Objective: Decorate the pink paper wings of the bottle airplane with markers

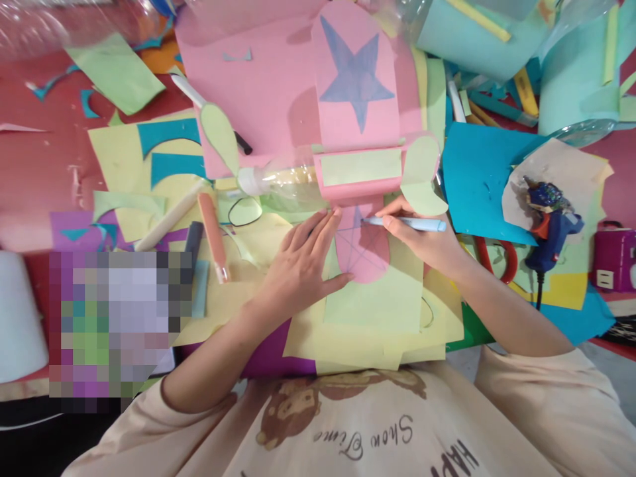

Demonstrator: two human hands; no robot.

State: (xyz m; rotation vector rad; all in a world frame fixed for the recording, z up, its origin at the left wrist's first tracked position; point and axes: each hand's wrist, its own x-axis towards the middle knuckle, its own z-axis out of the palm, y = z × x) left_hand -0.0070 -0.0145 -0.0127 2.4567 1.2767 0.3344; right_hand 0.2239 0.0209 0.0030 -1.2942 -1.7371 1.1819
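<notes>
My right hand (420,232) grips a light blue marker (420,224), its tip on the rounded pink paper flap (365,262). That flap carries a star outline, with blue filled in near its top point. Flat across the flap's left edge lies my left hand (311,258), fingers stretched out. The flap joins a plastic bottle (291,182) wrapped in pink paper with a pale green strip (361,165). On the far pink flap is a filled blue star (355,73). Pale green paper ovals stick out at the bottle's cap and at its other end.
At the right a blue glue gun (551,242) rests on scrap paper, beside red-handled scissors (504,258). An orange marker (212,235) and a dark marker (193,242) lie left. Paper-wrapped bottles (571,86) stand back right; blue paper scraps (176,169) are scattered left.
</notes>
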